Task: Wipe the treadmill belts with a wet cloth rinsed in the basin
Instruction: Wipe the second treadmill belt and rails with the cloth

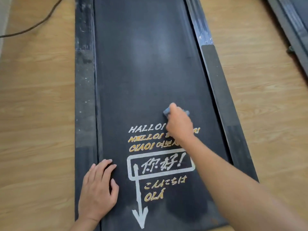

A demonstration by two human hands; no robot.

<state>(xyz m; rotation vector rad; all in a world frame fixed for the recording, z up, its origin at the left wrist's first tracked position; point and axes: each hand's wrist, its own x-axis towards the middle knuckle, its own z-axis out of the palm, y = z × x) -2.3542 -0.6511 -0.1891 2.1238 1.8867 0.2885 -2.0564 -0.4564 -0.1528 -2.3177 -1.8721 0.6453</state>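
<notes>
Pale wooden floor [33, 114]; long black treadmill belt [146, 72] seemingly mid-wipe: right hand [179, 124], grip clutching a blue-grey cloth [166, 112]; left hand [98, 189] resting flat.

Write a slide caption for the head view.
Right hand holds a blue cloth on the printed treadmill belt; left hand rests flat on it.

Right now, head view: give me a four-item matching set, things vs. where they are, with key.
Things:
1. left hand
2. cloth
3. cable
4. white arrow

Places:
a. on the wood floor, far left
b. flat on the belt, by its left edge
c. gripped by the right hand, beyond the lettering
d. printed on the belt, pointing toward the person

Pairs: 1-b, 2-c, 3-a, 4-d
</notes>
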